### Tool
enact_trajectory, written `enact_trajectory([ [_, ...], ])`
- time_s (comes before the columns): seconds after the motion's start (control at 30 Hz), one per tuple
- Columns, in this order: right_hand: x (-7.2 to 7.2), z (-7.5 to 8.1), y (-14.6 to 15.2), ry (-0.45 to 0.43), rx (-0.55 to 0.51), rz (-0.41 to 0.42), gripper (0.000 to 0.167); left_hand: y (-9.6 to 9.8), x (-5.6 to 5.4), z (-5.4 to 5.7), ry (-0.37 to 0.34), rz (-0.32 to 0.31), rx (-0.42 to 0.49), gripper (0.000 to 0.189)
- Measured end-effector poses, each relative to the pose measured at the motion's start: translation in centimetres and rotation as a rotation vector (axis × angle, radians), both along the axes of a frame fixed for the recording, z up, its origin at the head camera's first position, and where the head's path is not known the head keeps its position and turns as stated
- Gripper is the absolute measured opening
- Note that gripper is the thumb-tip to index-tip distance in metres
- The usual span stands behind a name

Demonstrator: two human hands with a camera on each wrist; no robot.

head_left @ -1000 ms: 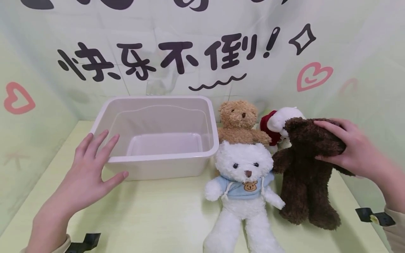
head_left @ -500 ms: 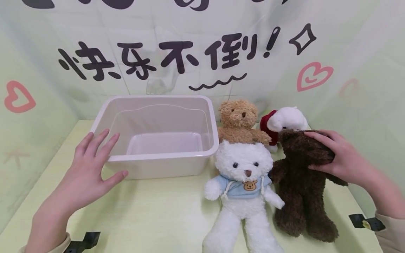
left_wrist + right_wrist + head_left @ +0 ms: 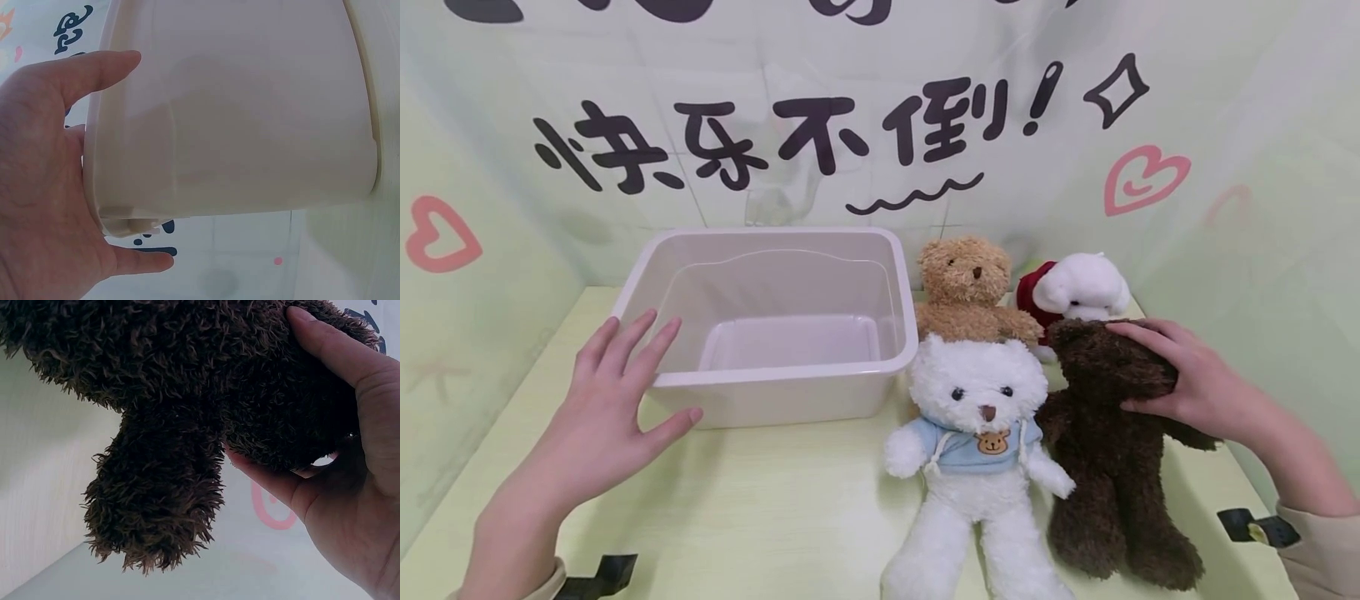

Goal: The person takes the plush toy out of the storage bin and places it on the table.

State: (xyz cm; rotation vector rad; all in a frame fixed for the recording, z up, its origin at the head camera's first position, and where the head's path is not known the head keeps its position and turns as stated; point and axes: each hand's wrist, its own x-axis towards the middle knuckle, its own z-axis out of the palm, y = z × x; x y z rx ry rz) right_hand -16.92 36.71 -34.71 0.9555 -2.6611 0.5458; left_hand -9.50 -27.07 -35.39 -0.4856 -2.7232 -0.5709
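A dark brown teddy bear (image 3: 1108, 450) is at the right of the table, its head gripped between the thumb and fingers of my right hand (image 3: 1206, 387). The right wrist view shows the hand around the bear's furry head, with one brown arm (image 3: 156, 487) hanging beside it. My left hand (image 3: 606, 408) is spread at the near left corner of the white plastic bin (image 3: 790, 396), fingers extended over its rim. Nothing is held in that hand. Just left of the brown bear lies a white teddy bear (image 3: 977, 379) in a light blue hoodie.
Behind the white bear sits a tan teddy bear (image 3: 966, 275), close to the bin's right side. A white plush toy (image 3: 1082, 287) with a red garment is at the back right, partly hidden by the brown bear. A printed curtain (image 3: 820, 192) encloses the table (image 3: 760, 500).
My right hand has moved the brown bear toward me and slightly left, uncovering more of the white plush toy behind it. The left hand has stayed at the bin.
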Motion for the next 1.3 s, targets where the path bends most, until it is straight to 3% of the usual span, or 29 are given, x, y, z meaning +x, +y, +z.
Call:
enact_trajectory([
  [0.53, -0.5, -0.5, 0.2, -0.112, -0.002, 0.066, 0.109, 0.2, 0.1, -0.3, 0.019, -0.009, 0.008, 0.106],
  [0.9, -0.9, -0.9, 0.1, -0.342, -0.05, -0.065, 0.095, 0.2, 0.1, -0.5, 0.017, -0.004, 0.009, 0.106],
  [1.13, -1.2, -1.4, -0.1, -0.368, -0.047, -0.101, 0.094, 0.2, 0.2, -0.6, 0.022, -0.002, 0.009, 0.107],
  [1.3, -1.3, -1.9, -0.2, -0.317, -0.07, -0.1, 0.093, 0.1, 0.2, -0.5, 0.017, 0.001, 0.005, 0.106],
])
